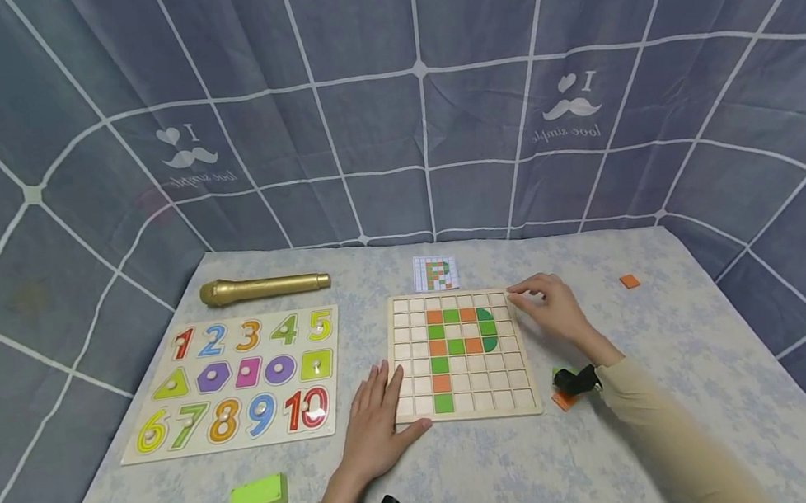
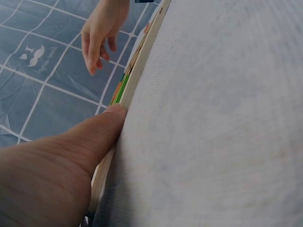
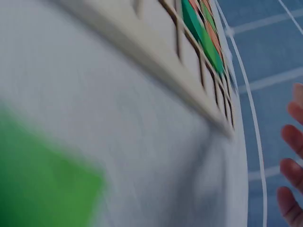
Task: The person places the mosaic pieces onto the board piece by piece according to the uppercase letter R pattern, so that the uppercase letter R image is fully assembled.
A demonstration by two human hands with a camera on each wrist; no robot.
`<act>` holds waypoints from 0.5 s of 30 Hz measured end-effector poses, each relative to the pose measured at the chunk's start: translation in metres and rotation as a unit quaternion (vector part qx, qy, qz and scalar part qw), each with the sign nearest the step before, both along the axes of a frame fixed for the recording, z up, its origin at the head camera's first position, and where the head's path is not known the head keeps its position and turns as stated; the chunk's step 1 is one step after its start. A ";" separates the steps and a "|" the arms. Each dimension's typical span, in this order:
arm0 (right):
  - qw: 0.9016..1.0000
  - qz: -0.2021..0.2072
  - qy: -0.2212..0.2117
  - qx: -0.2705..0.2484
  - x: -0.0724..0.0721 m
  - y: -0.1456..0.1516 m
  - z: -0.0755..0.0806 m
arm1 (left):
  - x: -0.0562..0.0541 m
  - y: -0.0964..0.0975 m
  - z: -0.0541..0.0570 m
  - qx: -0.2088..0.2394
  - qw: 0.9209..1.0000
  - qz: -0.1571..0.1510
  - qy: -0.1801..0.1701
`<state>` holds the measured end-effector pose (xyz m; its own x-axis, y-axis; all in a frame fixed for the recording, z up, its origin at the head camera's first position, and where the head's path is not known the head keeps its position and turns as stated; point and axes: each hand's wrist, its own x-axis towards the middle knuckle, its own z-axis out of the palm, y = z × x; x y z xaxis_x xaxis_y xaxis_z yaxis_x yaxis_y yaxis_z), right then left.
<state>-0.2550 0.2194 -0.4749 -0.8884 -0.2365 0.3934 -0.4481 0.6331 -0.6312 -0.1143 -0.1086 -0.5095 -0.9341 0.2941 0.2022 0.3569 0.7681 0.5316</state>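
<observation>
A wooden grid board [image 1: 483, 400] lies flat, bearing orange, green and dark green tiles [image 1: 451, 315] that form a letter P. My left hand [image 1: 376, 420] rests at its lower left corner with fingers spread, and in the left wrist view the thumb [image 2: 102, 132] touches the board's edge. Over the upper right corner hovers my right hand [image 1: 559, 312], fingers loosely bent; nothing shows between them in the left wrist view. Under the right wrist are orange tiles [image 1: 563, 401] and a green piece [image 3: 42, 184], partly hidden by the wrist strap.
A small pattern card [image 1: 439, 274] lies behind the board. To the left are a number and shape puzzle [image 1: 232, 387], a gold microphone [image 1: 265, 288] and a lime-green block [image 1: 257, 495]. One orange tile [image 1: 629, 281] sits off to the right. A grid-patterned curtain [image 1: 373, 122] encloses the table.
</observation>
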 end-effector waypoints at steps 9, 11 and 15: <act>0.984 -0.154 0.066 -0.053 -0.012 0.061 0.007 | 0.000 0.000 0.000 -0.005 1.000 0.001 -0.001; 0.979 -0.183 0.070 -0.063 -0.013 0.072 0.008 | 0.000 0.000 0.000 -0.004 1.000 0.002 -0.002; 0.966 -0.235 0.076 -0.074 -0.014 0.093 0.008 | 0.000 0.000 -0.001 -0.003 1.000 0.001 -0.001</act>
<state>-0.2691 0.3119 -0.4667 -0.8134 0.2485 0.5260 -0.2268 0.6971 -0.6801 -0.1142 -0.1082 -0.5100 -0.9353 0.2932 0.1982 0.3539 0.7721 0.5278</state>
